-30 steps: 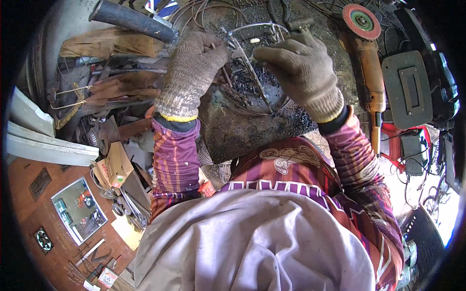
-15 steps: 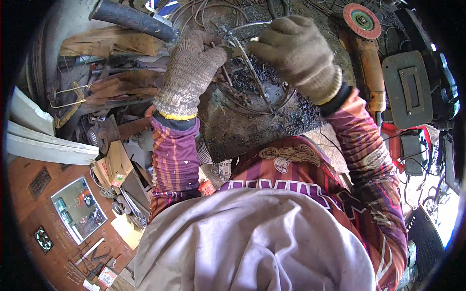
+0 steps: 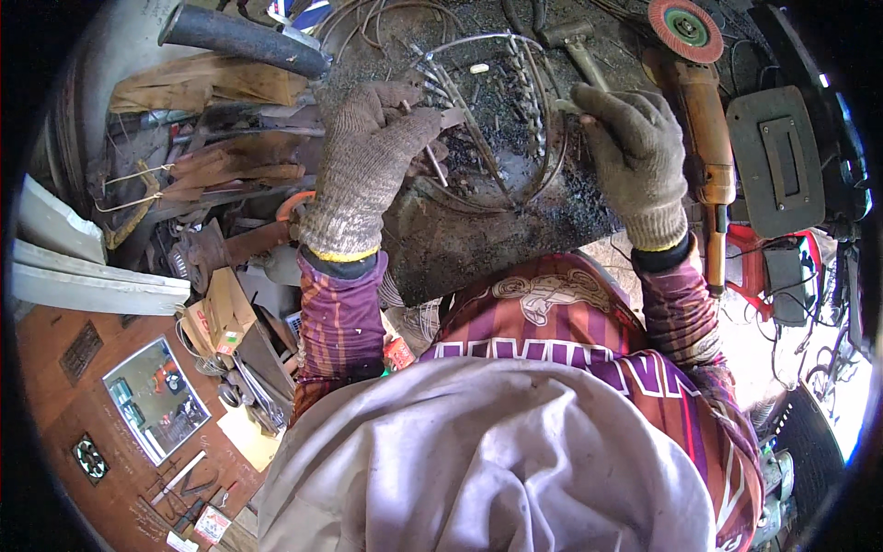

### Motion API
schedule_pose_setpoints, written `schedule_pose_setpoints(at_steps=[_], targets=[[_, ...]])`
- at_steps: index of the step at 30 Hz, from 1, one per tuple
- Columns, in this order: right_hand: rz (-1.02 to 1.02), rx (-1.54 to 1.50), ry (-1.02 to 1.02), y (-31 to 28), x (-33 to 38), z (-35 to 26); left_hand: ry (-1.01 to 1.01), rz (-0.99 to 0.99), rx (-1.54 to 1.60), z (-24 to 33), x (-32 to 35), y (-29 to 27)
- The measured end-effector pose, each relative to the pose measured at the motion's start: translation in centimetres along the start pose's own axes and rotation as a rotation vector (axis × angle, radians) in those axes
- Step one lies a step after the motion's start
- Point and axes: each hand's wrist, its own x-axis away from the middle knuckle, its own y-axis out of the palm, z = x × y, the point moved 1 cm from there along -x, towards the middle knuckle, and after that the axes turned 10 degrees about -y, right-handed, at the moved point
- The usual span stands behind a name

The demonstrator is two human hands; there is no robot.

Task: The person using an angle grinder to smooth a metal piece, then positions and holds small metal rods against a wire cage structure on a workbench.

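Note:
My left hand (image 3: 368, 156), in a knitted glove, is closed on a thin metal rod (image 3: 434, 164) that pokes out past the fingers. A small flat strip (image 3: 452, 118) shows at its fingertips. Beside it lies a frame of bent metal rods (image 3: 480, 138), with a curved rod at its far side and a spiky twisted bar (image 3: 529, 92) on its right. My gloved right hand (image 3: 639, 152) is to the right of the frame, fingers pinched on a pale flat piece (image 3: 567, 108) whose kind I cannot make out. A hammer (image 3: 579, 51) lies just beyond it, its handle partly hidden by that hand.
Dark grit and a small white piece (image 3: 479, 68) lie on the dark metal worktop (image 3: 418, 253). At the right are an angle grinder (image 3: 704, 138) with a flap disc and a welding mask (image 3: 774, 166). A thick pipe (image 3: 244, 41) and wood scraps (image 3: 212, 83) stand left.
My right hand has moved right and nearer to me, away from the left hand, uncovering the hammer and the frame's right side. My left hand has shifted slightly right and nearer.

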Motion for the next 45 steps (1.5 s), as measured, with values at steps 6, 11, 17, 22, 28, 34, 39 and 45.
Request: schedule_pose_setpoints(at_steps=[6,11,17,22,28,34,39,45], targets=[[-0.052,-0.008,-0.03,0.3,-0.6,-1.3,-0.017,0.019,0.015,0.2,-0.4,-0.1],[-0.076,-0.006,-0.116,1.3,-1.0,-2.0,0.102,0.139,-0.213,0.4,-0.4,0.2],[-0.12,-0.003,-0.241,3.3,-3.0,-2.5,0.114,0.159,-0.354,0.7,-1.2,-0.4],[-0.118,0.03,-0.337,4.9,-4.0,-2.6,0.064,0.155,-0.306,0.6,-1.1,-0.4],[-0.127,0.118,-0.385,5.8,-4.0,-2.6,0.174,0.177,-0.338,-0.4,-1.7,-0.8],[-0.183,0.276,-0.401,3.2,-4.7,-2.4,0.09,0.142,-0.263,-0.3,-1.3,-0.7],[0.029,0.142,-0.169,-1.8,-3.1,-1.2,-0.012,0.149,-0.249,1.4,1.0,0.2],[-0.027,0.046,0.052,-0.6,2.2,-1.4,-0.088,0.018,0.056,-0.2,2.1,0.7]])
